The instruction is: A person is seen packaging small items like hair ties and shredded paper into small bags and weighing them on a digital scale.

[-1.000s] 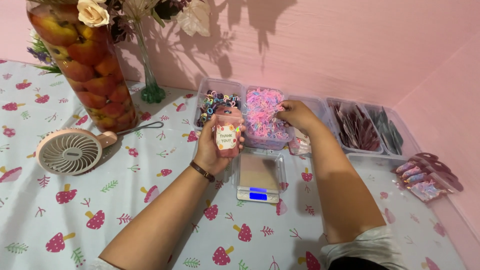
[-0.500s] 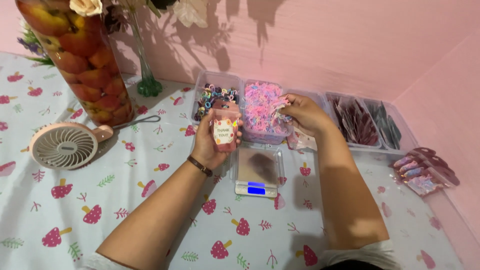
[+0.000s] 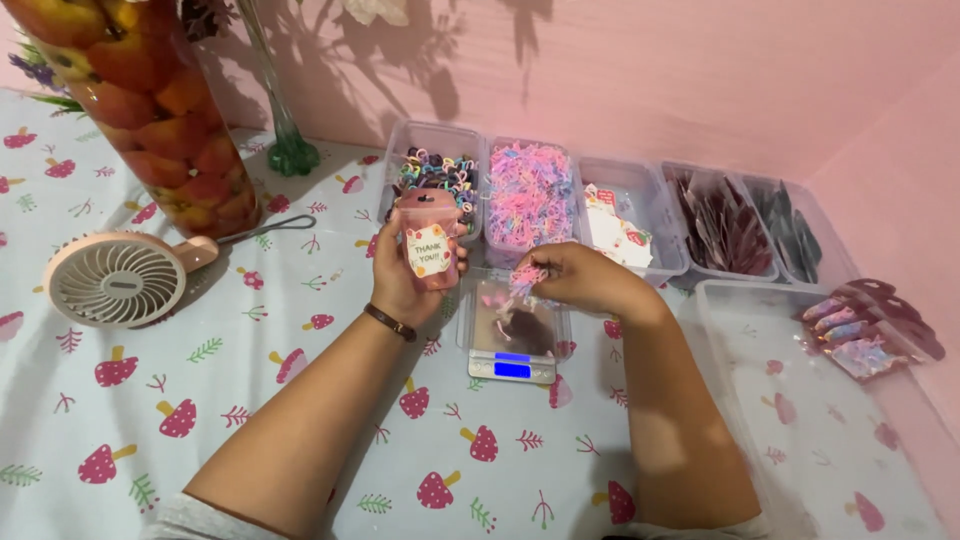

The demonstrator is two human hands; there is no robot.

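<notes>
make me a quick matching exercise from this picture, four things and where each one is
Things:
1. pink pouch
2. small scale
3. handheld fan
4. pastel elastic bands

Places:
A. lying flat at the left of the tablecloth
B. pinched in the right hand
C. held upright in the left hand
D. on the table below both hands

Pairs: 1-C, 2-D, 3-A, 4-B

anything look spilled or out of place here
Nothing stands out. The clear bins sit in a tidy row at the wall, the scale lies flat, the left hand holds a pink pouch upright, and the right hand pinches small bands.
</notes>
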